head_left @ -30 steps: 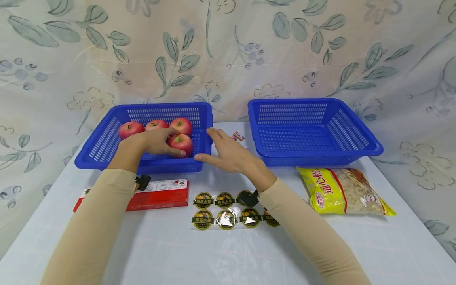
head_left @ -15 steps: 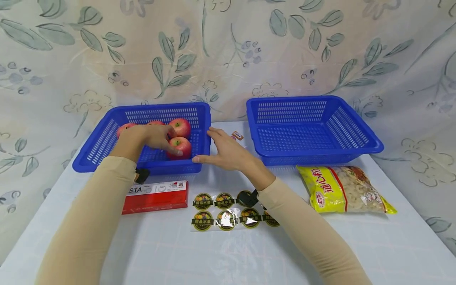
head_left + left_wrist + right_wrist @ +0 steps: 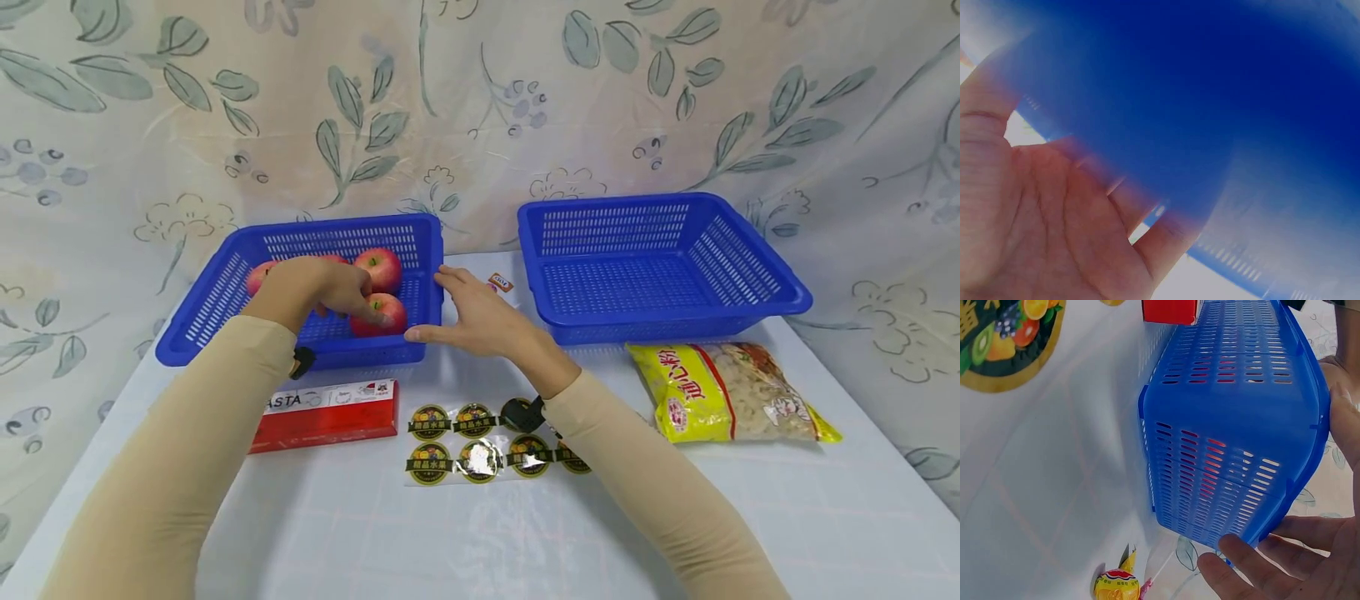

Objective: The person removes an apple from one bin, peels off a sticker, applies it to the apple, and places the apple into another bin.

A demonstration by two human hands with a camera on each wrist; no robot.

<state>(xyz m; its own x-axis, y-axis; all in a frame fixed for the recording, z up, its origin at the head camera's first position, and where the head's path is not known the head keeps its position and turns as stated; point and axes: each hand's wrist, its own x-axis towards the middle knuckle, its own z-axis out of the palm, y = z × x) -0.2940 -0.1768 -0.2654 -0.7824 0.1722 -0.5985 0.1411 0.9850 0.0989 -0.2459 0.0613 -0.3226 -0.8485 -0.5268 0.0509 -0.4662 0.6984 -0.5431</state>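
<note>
In the head view several red apples sit in the left blue basket (image 3: 432, 275). My left hand (image 3: 330, 287) reaches over its front rim, the thumb lying against the front apple (image 3: 390, 310). Another apple (image 3: 378, 265) is just behind that one. The left wrist view shows the left palm (image 3: 1066, 212), its fingertips hidden behind blurred blue plastic, so I cannot tell whether they grip the apple. My right hand (image 3: 483, 321) rests at the basket's right end, thumb and fingers spread along the rim, as the right wrist view also shows.
A second blue basket (image 3: 551, 329) stands at the right, a yellow bag of pasta (image 3: 735, 392) in front of it. Before the left basket lie a red-and-white box (image 3: 330, 421) and a sheet of round stickers (image 3: 430, 462). Small wrapped sweets (image 3: 500, 283) lie between the baskets.
The front apple has shifted slightly toward the front rim, with my left thumb still against it. My left wrist has moved slightly right. My right hand stays at the basket's end.
</note>
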